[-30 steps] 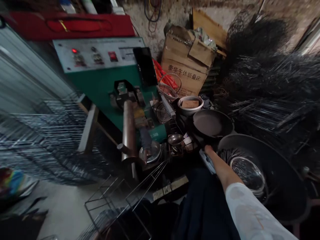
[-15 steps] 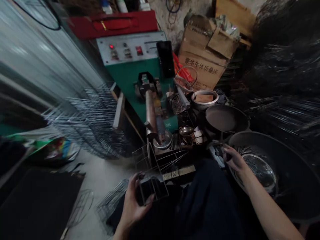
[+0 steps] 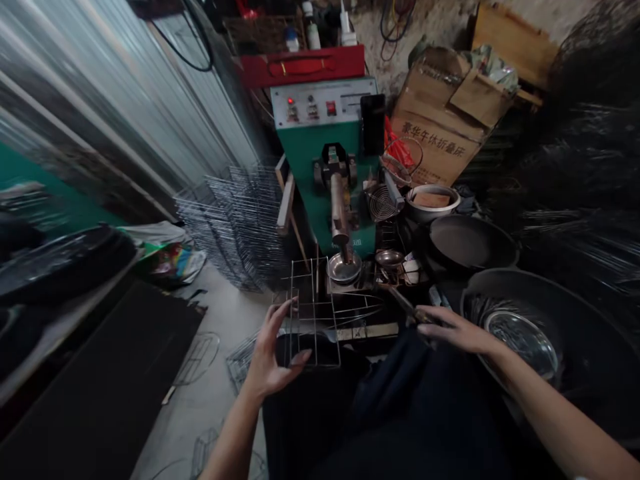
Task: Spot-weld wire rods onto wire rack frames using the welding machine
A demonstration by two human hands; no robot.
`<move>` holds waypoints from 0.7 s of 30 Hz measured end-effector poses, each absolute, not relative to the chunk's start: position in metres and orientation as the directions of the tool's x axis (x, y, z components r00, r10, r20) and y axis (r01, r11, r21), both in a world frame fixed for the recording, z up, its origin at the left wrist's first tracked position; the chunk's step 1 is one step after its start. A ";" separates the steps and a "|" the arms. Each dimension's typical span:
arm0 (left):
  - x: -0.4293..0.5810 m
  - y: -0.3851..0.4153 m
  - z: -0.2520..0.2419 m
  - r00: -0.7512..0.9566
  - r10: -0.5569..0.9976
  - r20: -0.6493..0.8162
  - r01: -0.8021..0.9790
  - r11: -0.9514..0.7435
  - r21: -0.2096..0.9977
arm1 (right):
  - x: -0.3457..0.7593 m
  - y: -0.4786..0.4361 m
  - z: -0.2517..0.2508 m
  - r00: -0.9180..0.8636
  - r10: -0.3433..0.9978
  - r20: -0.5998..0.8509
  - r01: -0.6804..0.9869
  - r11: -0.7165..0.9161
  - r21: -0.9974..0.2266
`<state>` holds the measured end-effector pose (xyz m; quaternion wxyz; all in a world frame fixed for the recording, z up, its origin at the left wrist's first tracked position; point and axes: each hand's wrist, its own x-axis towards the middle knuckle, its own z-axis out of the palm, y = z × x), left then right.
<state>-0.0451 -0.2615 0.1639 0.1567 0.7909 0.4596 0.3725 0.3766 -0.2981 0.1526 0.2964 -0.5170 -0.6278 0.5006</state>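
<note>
A rectangular welded wire rack (image 3: 311,320) stands upright in front of my lap. My left hand (image 3: 273,350) is at its lower left side, fingers spread against the wires. My right hand (image 3: 455,331) lies to the right, its fingers closed around the handles of a pair of metal pliers (image 3: 406,305). The jaws point up and left, toward a cluttered metal bench. The exact tool type is hard to tell because my fingers cover part of it.
A green machine with a control panel (image 3: 323,103) and steel ram stands ahead, a steel bowl (image 3: 344,267) at its base. Stacked wire racks (image 3: 235,227) stand left. Black pans (image 3: 473,243) and a cardboard box (image 3: 440,137) are right. Wire pieces lie on the concrete floor (image 3: 190,373).
The view has swung up and left. My left hand has shifted from gripping the wire rack to spread fingers at its side. My right hand has picked up the pliers and moved left.
</note>
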 end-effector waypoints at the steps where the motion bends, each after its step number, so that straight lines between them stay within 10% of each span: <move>1: -0.046 -0.264 0.167 0.325 0.841 0.432 0.586 -0.538 0.606 | 0.374 -0.294 0.152 -0.308 0.946 -0.106 0.461 0.050 -0.886; 9: -0.043 -0.276 0.172 0.419 0.831 0.366 0.568 -0.554 0.609 | 0.358 -0.267 0.135 -0.521 0.847 -0.106 0.684 0.340 -0.645; 21: -0.039 -0.264 0.164 0.430 0.839 0.332 0.552 -0.536 0.639 | 0.355 -0.246 0.106 -0.480 0.839 -0.257 0.727 0.217 -0.652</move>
